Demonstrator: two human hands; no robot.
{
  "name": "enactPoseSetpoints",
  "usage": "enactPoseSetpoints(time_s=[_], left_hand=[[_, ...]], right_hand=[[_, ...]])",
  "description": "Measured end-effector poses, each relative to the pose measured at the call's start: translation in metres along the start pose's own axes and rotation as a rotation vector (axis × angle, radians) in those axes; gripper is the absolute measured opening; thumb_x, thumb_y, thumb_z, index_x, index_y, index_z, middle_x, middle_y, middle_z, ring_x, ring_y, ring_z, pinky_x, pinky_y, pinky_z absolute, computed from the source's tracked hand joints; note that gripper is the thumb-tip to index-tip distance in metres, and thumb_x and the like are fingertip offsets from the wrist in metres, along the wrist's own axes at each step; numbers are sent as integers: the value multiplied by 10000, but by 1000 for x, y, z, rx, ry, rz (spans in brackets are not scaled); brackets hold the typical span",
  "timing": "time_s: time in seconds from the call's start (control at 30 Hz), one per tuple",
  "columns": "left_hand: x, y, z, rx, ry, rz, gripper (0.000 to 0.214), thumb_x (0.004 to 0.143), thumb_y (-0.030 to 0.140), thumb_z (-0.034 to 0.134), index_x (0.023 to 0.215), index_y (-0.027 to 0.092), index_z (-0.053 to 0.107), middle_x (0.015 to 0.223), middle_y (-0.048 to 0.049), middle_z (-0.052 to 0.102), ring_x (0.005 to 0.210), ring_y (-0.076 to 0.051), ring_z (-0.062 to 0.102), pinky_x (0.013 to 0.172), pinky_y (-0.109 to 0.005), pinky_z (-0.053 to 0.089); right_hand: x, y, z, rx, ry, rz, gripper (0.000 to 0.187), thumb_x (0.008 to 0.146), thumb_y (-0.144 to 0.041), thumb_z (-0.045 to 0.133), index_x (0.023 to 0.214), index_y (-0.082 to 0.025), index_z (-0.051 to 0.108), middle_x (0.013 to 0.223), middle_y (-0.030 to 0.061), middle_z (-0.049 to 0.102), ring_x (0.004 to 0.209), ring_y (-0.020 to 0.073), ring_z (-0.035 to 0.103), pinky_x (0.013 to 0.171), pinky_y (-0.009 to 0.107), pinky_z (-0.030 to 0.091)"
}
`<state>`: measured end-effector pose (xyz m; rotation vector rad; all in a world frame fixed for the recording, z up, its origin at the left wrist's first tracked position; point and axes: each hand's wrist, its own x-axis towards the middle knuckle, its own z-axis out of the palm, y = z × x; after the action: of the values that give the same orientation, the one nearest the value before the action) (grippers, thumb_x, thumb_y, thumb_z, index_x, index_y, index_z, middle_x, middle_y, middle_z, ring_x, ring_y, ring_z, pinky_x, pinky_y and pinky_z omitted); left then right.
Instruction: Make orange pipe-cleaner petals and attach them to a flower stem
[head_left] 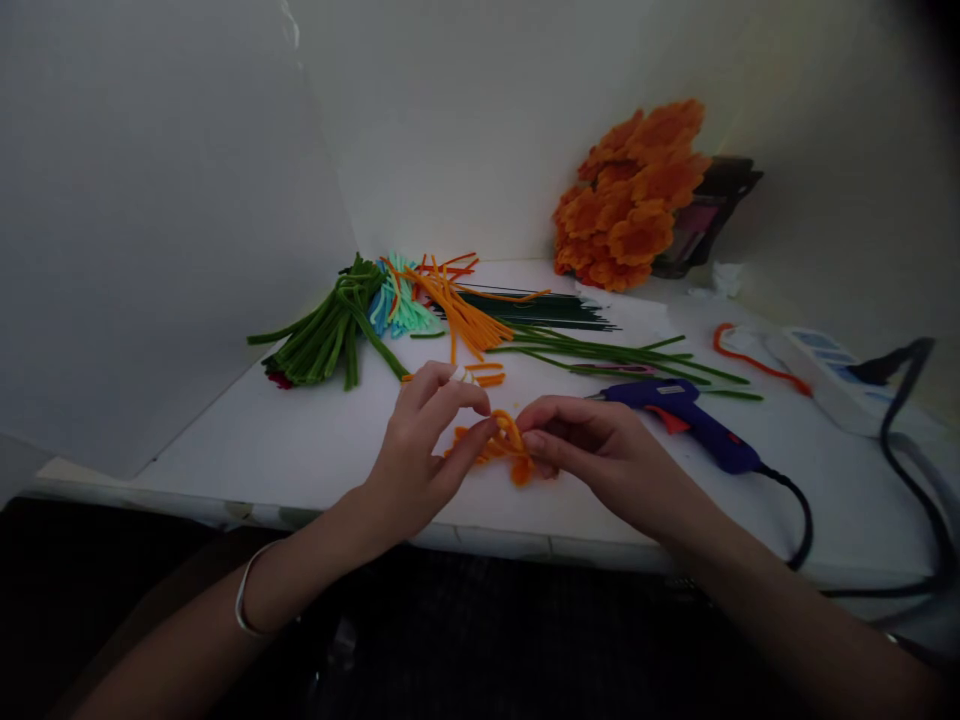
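Observation:
Near the table's front edge, my left hand [420, 450] and my right hand [600, 445] meet over a looped orange pipe cleaner [508, 428]. Thumb and fingers of each hand pinch it from either side, and the fingertips partly hide it. Under and around it lie small curled orange pipe cleaner pieces [520, 470], some covered by my left hand. White tape or a bandage wraps one finger of my left hand. Just beyond the left fingers rest short orange pipe cleaner lengths [489, 379].
Right of my hands lies a blue glue gun [690, 415], its cable running to a white power strip [825, 370]. Green stems [600, 347], orange pipe cleaners [472, 318], dark wires [532, 309] and a green bundle [322, 335] lie behind. Orange flowers [634, 200] stand against the back wall.

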<state>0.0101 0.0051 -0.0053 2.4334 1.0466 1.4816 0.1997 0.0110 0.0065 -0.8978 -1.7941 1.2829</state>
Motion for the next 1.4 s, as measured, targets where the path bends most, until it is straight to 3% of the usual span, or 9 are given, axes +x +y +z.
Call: enactPoseSetpoints(time_s=[0.13,0.3,0.37,0.57,0.73,0.93,1.07,1.27,1.4], left_hand=[[-2,0,0,151,-122,68,92,876,164,513,952,195,554,941,-57,560,972,-204,508,854,-369,393],[-2,2,1,38,-201,-46,124,929,220,450,882,188,560,891,-40,529,876,-171,510,787,-322,401],[-1,2,1,-89,-199,-108,142,929,210,453,843,187,564,843,-22,502,825,-152,500,755,-290,413],[4,0,-1,-299,-247,-202,187,919,216,465,772,189,577,826,-13,490,822,-151,502,735,-276,432],[4,-1,1,-371,-295,-218,209,925,221,457,746,186,560,816,-11,505,814,-147,506,745,-278,429],[4,1,3,-359,-301,-264,193,926,246,446,799,183,577,780,-10,549,768,-146,531,725,-277,450],[2,0,1,-381,-298,-284,120,906,267,481,914,190,572,876,-27,591,841,-157,547,772,-289,460],[2,2,3,-341,-343,-261,107,888,252,524,822,175,556,804,-11,579,761,-133,542,722,-265,443],[-2,0,9,-69,-232,-116,63,875,245,549,876,182,554,847,-20,629,808,-152,577,757,-305,414]], right_hand=[[-1,2,1,-330,126,-181,89,860,-242,576,830,-191,641,758,18,634,650,123,581,571,231,477],[-5,6,3,-605,233,-473,89,859,-159,569,888,-211,635,848,40,637,745,135,596,659,254,500],[-5,7,3,-581,219,-455,88,847,-176,596,913,-222,630,844,31,639,732,133,601,666,258,508],[-4,2,-3,-227,73,-201,248,889,-268,546,1136,-250,557,800,1,635,711,122,629,613,225,523],[-3,3,-4,-218,-28,-168,264,883,-280,559,1146,-260,561,932,21,663,817,139,642,683,248,531],[-1,7,-1,-310,85,-158,118,865,-320,578,850,-202,574,758,1,610,677,124,592,603,233,492],[0,6,-3,-317,184,-159,131,870,-326,566,832,-202,546,698,-13,573,609,110,549,538,219,451],[0,7,-4,-388,208,-206,105,875,-298,564,838,-200,558,745,1,592,655,118,565,545,224,443],[1,9,-3,-506,245,-307,88,866,-253,581,796,-200,582,759,9,581,679,125,538,564,237,436]])
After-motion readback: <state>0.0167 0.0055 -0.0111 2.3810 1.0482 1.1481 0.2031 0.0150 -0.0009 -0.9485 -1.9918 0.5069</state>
